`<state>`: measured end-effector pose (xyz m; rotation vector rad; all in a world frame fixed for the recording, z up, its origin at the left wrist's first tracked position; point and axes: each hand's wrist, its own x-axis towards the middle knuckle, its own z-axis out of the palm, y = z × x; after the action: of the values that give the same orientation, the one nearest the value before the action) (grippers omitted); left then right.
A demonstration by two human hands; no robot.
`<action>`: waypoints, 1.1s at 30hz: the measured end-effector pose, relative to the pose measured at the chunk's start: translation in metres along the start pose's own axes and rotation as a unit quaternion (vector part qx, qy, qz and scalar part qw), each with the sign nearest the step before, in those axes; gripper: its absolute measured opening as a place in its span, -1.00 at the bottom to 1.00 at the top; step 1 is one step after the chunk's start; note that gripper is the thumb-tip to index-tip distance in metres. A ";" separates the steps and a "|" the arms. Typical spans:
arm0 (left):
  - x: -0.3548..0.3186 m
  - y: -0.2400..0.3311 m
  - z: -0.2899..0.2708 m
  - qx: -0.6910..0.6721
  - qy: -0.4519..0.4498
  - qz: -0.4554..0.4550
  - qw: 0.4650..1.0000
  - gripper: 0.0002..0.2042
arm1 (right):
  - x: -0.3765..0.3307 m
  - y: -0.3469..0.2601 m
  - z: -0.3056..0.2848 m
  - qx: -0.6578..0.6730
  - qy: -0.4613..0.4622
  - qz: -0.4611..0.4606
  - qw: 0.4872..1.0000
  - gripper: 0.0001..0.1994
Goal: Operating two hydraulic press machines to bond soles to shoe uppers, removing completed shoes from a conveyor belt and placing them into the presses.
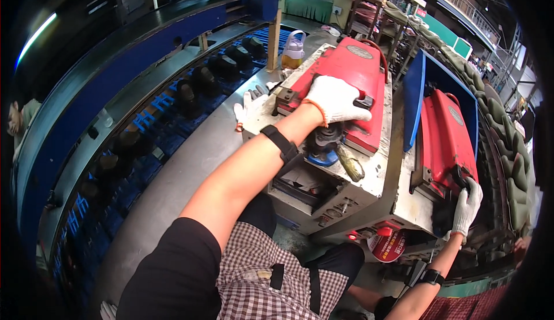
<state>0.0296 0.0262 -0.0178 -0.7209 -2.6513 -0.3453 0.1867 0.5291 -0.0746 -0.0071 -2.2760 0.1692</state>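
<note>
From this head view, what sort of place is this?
Most likely a shoe factory line. Dark shoes ride a curved blue conveyor, and two red-lidded metal press machines stand at the bench. The left hand in a white knit glove rests on one lid; the gloved right hand grips the other machine.

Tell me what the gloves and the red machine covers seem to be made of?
Left hand and right hand wear white knit gloves, likely cotton: ribbed, matte weave. The red covers look like painted metal: smooth, slightly glossy, scuffed edges. The housing beneath looks like bare, worn steel.
</note>
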 end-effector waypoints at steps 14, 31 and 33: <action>-0.004 -0.007 0.018 -0.007 0.101 0.022 0.995 -0.36 | -0.003 0.021 0.005 0.004 -0.025 0.021 0.999 -0.62; -0.004 -0.008 0.026 -0.006 0.136 0.029 0.990 -0.39 | -0.004 0.015 0.005 0.023 -0.014 0.022 0.999 -0.62; -0.004 -0.008 0.026 -0.009 0.146 0.031 0.989 -0.40 | -0.003 0.015 0.003 0.024 -0.014 0.025 0.999 -0.62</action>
<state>0.0212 0.0257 -0.0438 -0.6986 -2.3471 -0.4236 0.1851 0.5436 -0.0806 -0.0376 -2.2998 0.2527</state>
